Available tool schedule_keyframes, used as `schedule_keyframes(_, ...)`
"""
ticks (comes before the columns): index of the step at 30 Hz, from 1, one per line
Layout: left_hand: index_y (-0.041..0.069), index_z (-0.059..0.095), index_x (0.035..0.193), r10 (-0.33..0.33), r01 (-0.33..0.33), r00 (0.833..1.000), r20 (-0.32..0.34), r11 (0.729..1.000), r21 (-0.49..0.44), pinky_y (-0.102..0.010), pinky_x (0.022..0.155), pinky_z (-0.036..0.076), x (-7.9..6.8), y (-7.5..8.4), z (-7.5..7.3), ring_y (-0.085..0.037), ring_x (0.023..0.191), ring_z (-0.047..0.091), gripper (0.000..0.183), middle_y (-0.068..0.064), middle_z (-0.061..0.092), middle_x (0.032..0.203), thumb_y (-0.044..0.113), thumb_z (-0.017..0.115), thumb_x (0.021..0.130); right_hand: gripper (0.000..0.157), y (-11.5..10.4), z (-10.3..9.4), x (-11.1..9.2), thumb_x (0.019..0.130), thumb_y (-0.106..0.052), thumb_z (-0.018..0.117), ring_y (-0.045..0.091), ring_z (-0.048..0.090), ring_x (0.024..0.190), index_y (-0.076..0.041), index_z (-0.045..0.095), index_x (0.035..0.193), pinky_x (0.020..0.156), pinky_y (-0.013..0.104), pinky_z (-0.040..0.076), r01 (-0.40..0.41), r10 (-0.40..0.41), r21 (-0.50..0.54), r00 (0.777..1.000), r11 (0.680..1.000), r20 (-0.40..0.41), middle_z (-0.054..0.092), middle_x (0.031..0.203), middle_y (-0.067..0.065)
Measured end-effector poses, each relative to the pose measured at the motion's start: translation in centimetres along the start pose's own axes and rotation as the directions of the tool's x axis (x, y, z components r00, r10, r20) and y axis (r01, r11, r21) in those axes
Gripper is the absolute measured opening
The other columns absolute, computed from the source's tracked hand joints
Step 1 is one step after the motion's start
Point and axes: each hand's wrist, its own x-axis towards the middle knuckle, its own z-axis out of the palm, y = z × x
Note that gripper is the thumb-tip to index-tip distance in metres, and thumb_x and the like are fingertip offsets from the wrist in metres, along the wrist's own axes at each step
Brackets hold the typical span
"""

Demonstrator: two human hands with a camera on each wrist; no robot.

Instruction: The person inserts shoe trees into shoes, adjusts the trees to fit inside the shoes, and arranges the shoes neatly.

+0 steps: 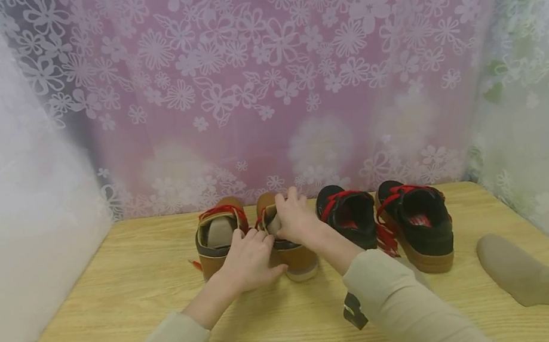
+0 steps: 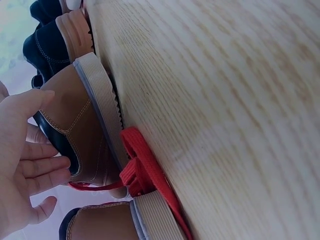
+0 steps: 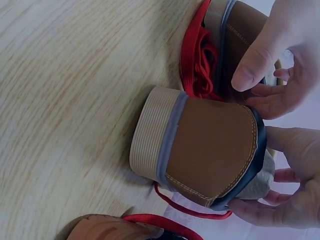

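Observation:
Two brown shoes with red laces stand heel toward me, left of two black ones. My right hand (image 1: 294, 216) is at the opening of the right brown shoe (image 1: 299, 259), thumb and fingers around a grey-beige shoe tree (image 3: 261, 181) that shows above the heel collar. Beside the same shoe is my left hand (image 1: 250, 261), its fingers loose and its fingertips right at the dark collar (image 2: 57, 140). In the left brown shoe (image 1: 213, 259) sits another shoe tree (image 1: 220, 232). The inside of the right brown shoe is mostly hidden by my hands.
To the right stand the black shoes, one (image 1: 347, 216) near the brown pair and one (image 1: 420, 225) farther off, with red laces. A loose shoe tree (image 1: 520, 270) lies on the wooden table (image 1: 131, 322) at the right. Floral curtains (image 1: 259, 77) close off the back and sides.

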Motion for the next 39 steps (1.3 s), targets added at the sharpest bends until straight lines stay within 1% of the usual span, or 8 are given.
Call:
schedule_keyframes(7,0.008,0.065,0.100,0.000,0.000,1.000,-0.009,1.000,0.003,-0.042,0.072,0.033,0.1,0.0,0.2,-0.020,0.083,0.052,0.053,-0.003,0.061,0.092,0.055,0.065,0.076,0.069,1.0,-0.3,0.0,0.074,-0.034,0.078,0.041,0.048,0.105,0.002,0.043,0.122,0.081,0.044,0.046,0.043,-0.044,0.042,0.999,0.998,0.016,0.037,0.120,0.025)
schedule_keyframes(10,0.008,0.065,0.098,0.001,0.000,1.000,-0.015,1.000,0.011,-0.042,0.072,0.033,0.2,-0.1,0.2,-0.020,0.083,0.052,0.052,-0.003,0.061,0.091,0.055,0.065,0.076,0.069,1.5,-0.8,0.1,0.077,-0.034,0.076,0.039,0.049,0.104,0.000,0.042,0.127,0.079,0.044,0.046,0.052,-0.054,0.065,0.998,0.997,0.030,0.038,0.122,0.023)
schedule_keyframes(12,0.008,0.065,0.097,0.000,0.001,1.000,-0.012,1.000,0.011,-0.042,0.072,0.032,0.2,-0.1,0.1,-0.020,0.083,0.052,0.051,-0.003,0.061,0.090,0.054,0.065,0.076,0.067,1.9,-1.2,0.0,0.078,-0.034,0.074,0.036,0.051,0.104,-0.003,0.043,0.129,0.078,0.044,0.047,0.047,-0.049,0.051,0.998,0.998,0.043,0.040,0.122,0.020)
schedule_keyframes(15,0.008,0.065,0.100,-0.003,0.003,1.000,0.002,1.000,0.007,-0.041,0.074,0.033,0.2,-0.1,0.0,-0.020,0.086,0.052,0.051,-0.004,0.062,0.094,0.054,0.064,0.078,0.064,2.2,-1.8,-0.1,0.080,-0.037,0.071,0.032,0.053,0.102,-0.008,0.045,0.131,0.076,0.045,0.048,0.031,-0.031,-0.003,0.998,1.000,0.055,0.044,0.122,0.017)
schedule_keyframes(19,0.008,0.065,0.101,-0.006,0.006,1.000,0.009,1.000,0.000,-0.041,0.074,0.033,0.2,0.0,0.0,-0.020,0.087,0.052,0.051,-0.004,0.062,0.095,0.054,0.064,0.078,0.057,2.3,-2.2,-0.1,0.081,-0.039,0.070,0.029,0.055,0.100,-0.012,0.051,0.127,0.075,0.045,0.048,0.015,-0.012,-0.056,0.999,0.998,0.052,0.050,0.116,0.013)
schedule_keyframes(28,0.008,0.065,0.100,0.002,-0.002,1.000,-0.003,1.000,0.007,-0.042,0.074,0.033,0.3,-0.2,0.1,-0.021,0.087,0.053,0.050,-0.004,0.062,0.094,0.053,0.063,0.078,0.034,2.4,-1.8,0.1,0.081,-0.029,0.072,0.026,0.057,0.092,-0.017,0.060,0.110,0.073,0.043,0.047,0.068,-0.071,-0.117,0.997,0.991,-0.017,0.059,0.102,0.007)
schedule_keyframes(32,0.008,0.065,0.096,0.002,-0.002,1.000,-0.009,1.000,0.016,-0.041,0.073,0.033,0.3,-0.2,0.2,-0.020,0.084,0.052,0.049,-0.004,0.062,0.091,0.054,0.063,0.078,0.031,2.4,-1.7,0.0,0.081,-0.028,0.072,0.027,0.057,0.093,-0.017,0.060,0.107,0.074,0.045,0.046,0.079,-0.082,-0.118,0.996,0.990,-0.021,0.060,0.102,0.006)
schedule_keyframes(39,0.008,0.064,0.093,0.003,-0.003,1.000,-0.007,1.000,-0.002,-0.042,0.073,0.033,0.2,-0.1,0.1,-0.021,0.085,0.052,0.047,-0.003,0.061,0.090,0.053,0.064,0.078,0.030,2.4,-1.6,-0.1,0.081,-0.028,0.072,0.030,0.054,0.098,-0.018,0.060,0.107,0.078,0.051,0.043,0.065,-0.067,-0.095,0.998,0.993,-0.016,0.059,0.105,0.008)
